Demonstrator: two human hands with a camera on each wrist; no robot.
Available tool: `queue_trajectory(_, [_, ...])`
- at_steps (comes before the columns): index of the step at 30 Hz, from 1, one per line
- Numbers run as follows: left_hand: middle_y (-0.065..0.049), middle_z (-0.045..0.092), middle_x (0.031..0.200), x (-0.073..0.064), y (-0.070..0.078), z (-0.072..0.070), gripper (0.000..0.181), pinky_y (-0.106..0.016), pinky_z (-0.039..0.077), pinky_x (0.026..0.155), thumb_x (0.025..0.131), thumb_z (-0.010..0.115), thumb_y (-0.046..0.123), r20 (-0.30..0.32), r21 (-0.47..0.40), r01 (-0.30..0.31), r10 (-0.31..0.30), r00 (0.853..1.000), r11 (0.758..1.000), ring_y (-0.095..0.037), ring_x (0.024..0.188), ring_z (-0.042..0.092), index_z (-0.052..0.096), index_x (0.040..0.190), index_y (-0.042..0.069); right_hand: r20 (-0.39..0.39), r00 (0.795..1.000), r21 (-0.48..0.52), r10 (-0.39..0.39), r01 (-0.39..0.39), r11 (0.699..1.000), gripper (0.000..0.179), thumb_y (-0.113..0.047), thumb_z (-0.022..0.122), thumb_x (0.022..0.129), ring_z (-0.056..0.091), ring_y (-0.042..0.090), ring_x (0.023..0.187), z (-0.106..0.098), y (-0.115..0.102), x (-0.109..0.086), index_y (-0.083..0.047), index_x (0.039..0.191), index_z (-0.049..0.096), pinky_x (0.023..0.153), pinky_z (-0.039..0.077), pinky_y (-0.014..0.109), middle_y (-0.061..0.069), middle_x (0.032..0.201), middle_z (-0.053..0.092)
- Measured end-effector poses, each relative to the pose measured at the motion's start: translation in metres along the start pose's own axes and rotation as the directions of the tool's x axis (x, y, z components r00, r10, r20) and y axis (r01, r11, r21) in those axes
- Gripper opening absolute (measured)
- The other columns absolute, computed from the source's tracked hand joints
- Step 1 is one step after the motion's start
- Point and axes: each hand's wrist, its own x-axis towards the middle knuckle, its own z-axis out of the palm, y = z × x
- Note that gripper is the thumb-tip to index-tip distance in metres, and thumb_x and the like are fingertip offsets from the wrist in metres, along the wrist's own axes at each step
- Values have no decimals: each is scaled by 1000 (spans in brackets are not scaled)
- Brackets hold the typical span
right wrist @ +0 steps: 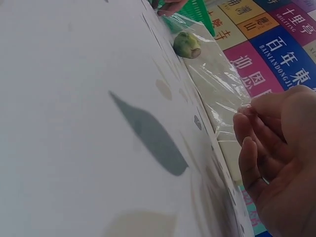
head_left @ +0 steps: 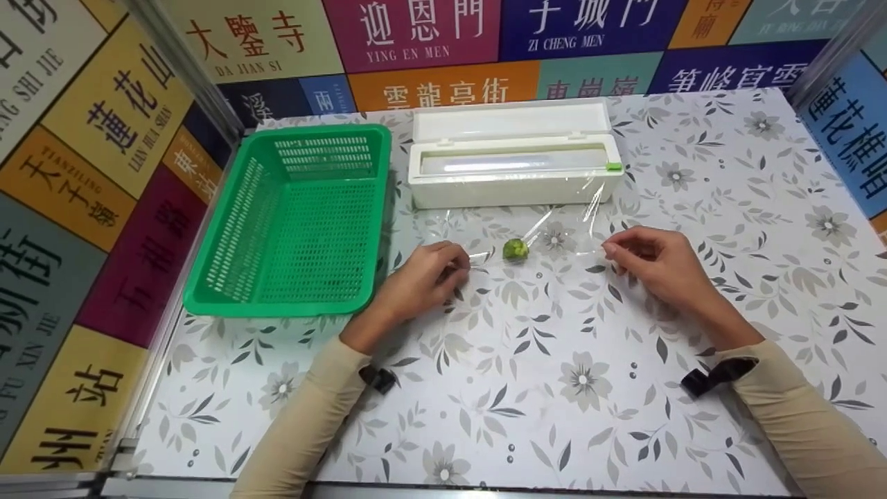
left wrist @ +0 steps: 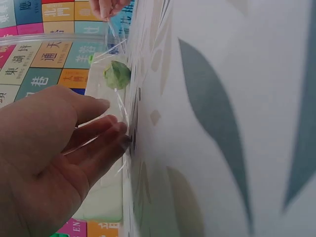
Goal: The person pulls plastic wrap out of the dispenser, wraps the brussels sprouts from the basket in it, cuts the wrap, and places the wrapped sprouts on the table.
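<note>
A small round green vegetable [head_left: 515, 249] lies at the middle of the table, on or under a sheet of clear cling film [head_left: 554, 229] drawn out from a white dispenser box [head_left: 516, 190]. In the right wrist view the vegetable [right wrist: 187, 45] shows a pale cut end. At the film's right front corner, my right hand [head_left: 655, 263] pinches the edge between thumb and fingertips. My left hand [head_left: 426, 277] rests at the left front corner. In the left wrist view that hand [left wrist: 74, 133] has its thumb apart from loosely bent fingers, fingertips right at the film.
A green plastic basket [head_left: 383, 229] stands left of the dispenser, close to my left forearm. The dispenser's lid [head_left: 513, 119] is raised at the back, and a bright green slider [head_left: 613, 166] sits at its right end. Colourful printed panels [head_left: 443, 55] border the flowered tabletop [head_left: 527, 430].
</note>
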Motion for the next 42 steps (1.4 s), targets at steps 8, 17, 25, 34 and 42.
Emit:
queue_trajectory(8, [-10, 78, 108, 13, -6, 3, 7, -33, 63, 96, 105, 66, 6, -147, -65, 57, -66, 987, 996, -21, 106, 76, 72, 108, 2, -33, 999, 19, 21, -20, 1000, 31, -33, 76, 103, 69, 16, 77, 0, 3, 11, -7, 121, 76, 62, 56, 24, 7, 101, 79])
queue_trajectory(17, [-11, 79, 100, 34, -13, 8, 10, -30, 64, 86, 106, 68, 8, -243, -69, 155, -168, 956, 985, -21, 94, 75, 76, 108, 2, -96, 994, -9, 52, -53, 999, 33, -35, 76, 103, 70, 12, 79, 3, 7, 27, -6, 118, 78, 68, 57, 20, 6, 98, 79])
queue_trajectory(25, [-11, 81, 98, 36, -17, 10, 9, -36, 63, 84, 103, 72, 7, -294, -37, 208, -210, 933, 977, -22, 91, 76, 80, 103, 4, -109, 993, -132, 52, -66, 989, 25, -32, 79, 101, 69, 5, 77, 5, 8, 37, -10, 111, 82, 71, 52, 16, -1, 91, 80])
queue_trajectory(34, [-9, 80, 98, 27, -23, 15, 7, -37, 62, 86, 97, 80, 10, -278, -2, 226, -218, 936, 974, -22, 93, 74, 86, 100, 9, -82, 993, -192, 85, -99, 976, 23, -31, 84, 97, 68, 6, 75, 7, 4, 36, -11, 107, 84, 66, 53, 17, 4, 92, 81])
queue_trajectory(42, [-9, 80, 95, 32, -22, 15, 5, -33, 62, 84, 95, 81, 7, -317, -99, 224, -244, 916, 970, -21, 89, 74, 83, 100, 6, -67, 993, -193, 102, -113, 975, 25, -32, 84, 97, 68, 9, 79, 7, 3, 36, -11, 110, 83, 68, 53, 18, 5, 95, 80])
